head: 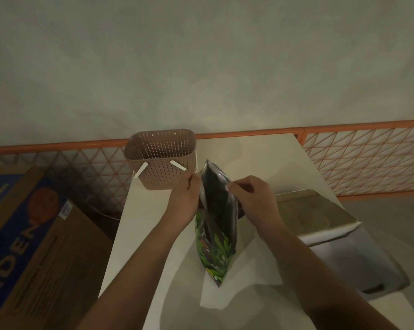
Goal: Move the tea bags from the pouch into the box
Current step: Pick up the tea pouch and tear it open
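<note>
1. A pale, cream-coloured table (pixel 151 222) runs away from the camera toward a plain grey-green wall (pixel 201 67).
2. Along the foot of the wall runs an orange-framed lattice panel (pixel 368 160) with a diamond pattern, on both sides of the table.
3. The pouch (pixel 215 225), green with a leafy print and a dark inside, stands upright near the middle of the table, on a white sheet of paper (pixel 237 282).
4. The left hand (pixel 185 201) pinches the left lip of the pouch mouth.
5. The right hand (pixel 253 198) pinches the right lip, so the mouth gapes between them.
6. No tea bags can be made out in the dark opening.
7. A tan perforated basket (pixel 160 160) with white handles sits at the far left corner of the table, just beyond the left hand.
8. To the right lies a grey box (pixel 332 225) with its lid open.
9. A brown and blue cardboard carton (pixel 34 234) stands to the left of the table.
</note>
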The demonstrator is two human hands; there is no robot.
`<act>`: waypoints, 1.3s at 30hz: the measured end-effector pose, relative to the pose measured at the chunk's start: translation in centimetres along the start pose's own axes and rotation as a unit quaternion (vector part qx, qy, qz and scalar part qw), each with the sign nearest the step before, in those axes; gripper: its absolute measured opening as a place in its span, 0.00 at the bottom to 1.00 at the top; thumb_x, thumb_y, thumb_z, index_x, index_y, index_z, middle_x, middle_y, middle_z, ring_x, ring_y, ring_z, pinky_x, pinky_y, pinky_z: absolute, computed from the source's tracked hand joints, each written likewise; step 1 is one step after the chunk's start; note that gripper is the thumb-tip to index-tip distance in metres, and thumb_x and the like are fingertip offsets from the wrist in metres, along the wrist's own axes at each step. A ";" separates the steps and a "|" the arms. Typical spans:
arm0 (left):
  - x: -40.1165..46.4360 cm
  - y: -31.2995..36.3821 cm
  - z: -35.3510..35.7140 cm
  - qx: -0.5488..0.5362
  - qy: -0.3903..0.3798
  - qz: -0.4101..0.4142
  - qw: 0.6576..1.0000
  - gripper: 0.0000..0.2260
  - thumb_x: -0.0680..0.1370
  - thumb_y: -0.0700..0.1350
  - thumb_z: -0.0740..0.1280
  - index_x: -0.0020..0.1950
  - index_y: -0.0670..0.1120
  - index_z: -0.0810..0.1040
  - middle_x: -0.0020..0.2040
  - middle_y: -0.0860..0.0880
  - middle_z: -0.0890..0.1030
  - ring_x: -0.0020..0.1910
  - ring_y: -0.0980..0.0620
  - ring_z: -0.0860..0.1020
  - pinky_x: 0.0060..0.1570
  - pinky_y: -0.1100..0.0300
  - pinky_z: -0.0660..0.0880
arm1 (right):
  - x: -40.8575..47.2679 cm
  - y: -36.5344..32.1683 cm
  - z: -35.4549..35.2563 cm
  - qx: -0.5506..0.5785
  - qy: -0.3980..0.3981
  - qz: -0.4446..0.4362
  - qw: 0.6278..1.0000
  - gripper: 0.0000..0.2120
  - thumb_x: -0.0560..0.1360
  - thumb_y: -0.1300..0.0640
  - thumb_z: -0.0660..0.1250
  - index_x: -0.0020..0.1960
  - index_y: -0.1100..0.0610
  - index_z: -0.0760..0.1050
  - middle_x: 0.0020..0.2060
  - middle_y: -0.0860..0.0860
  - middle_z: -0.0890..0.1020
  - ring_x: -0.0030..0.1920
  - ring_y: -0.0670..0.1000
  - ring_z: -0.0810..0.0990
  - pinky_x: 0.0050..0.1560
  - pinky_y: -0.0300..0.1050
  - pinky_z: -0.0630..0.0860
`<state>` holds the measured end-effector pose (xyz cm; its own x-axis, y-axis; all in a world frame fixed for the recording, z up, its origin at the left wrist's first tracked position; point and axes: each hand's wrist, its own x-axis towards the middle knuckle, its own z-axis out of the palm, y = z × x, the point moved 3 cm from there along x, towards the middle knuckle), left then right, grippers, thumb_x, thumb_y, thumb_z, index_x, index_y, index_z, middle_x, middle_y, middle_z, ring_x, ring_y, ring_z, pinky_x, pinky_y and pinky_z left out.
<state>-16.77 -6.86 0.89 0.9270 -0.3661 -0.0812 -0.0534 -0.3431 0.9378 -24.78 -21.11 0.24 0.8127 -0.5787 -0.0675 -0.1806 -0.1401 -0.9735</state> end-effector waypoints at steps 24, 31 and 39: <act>0.3 1.3 -2.7 0.172 0.031 0.027 0.984 0.10 0.78 0.38 0.67 0.47 0.49 0.67 0.42 0.49 0.73 0.39 0.54 0.74 0.35 0.62 0.69 | -0.3 -0.5 -2.5 -0.059 -0.004 -0.035 0.998 0.16 0.73 0.66 0.69 0.58 0.54 0.73 0.31 0.54 0.80 0.26 0.42 0.78 0.28 0.32 0.74; 0.8 1.6 -3.4 0.183 0.025 0.009 0.983 0.11 0.76 0.38 0.69 0.50 0.48 0.67 0.42 0.49 0.73 0.41 0.51 0.75 0.37 0.58 0.70 | -1.1 -0.3 -3.4 -0.065 0.005 -0.033 0.997 0.15 0.75 0.66 0.68 0.59 0.55 0.73 0.32 0.55 0.80 0.25 0.40 0.77 0.27 0.29 0.71; -1.0 2.1 -0.9 0.153 -0.068 -0.048 0.985 0.22 0.75 0.33 0.70 0.59 0.48 0.61 0.47 0.48 0.72 0.44 0.55 0.74 0.37 0.64 0.73 | -1.6 0.6 -4.5 -0.057 -0.005 -0.010 0.998 0.18 0.73 0.68 0.67 0.60 0.55 0.72 0.31 0.55 0.77 0.27 0.46 0.77 0.27 0.32 0.73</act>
<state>-17.48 -6.40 3.23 0.8760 -0.4245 -0.2291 -0.0957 -0.6185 0.7799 -28.70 -23.90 0.70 0.8229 -0.5660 -0.0505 -0.2245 -0.2421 -0.9439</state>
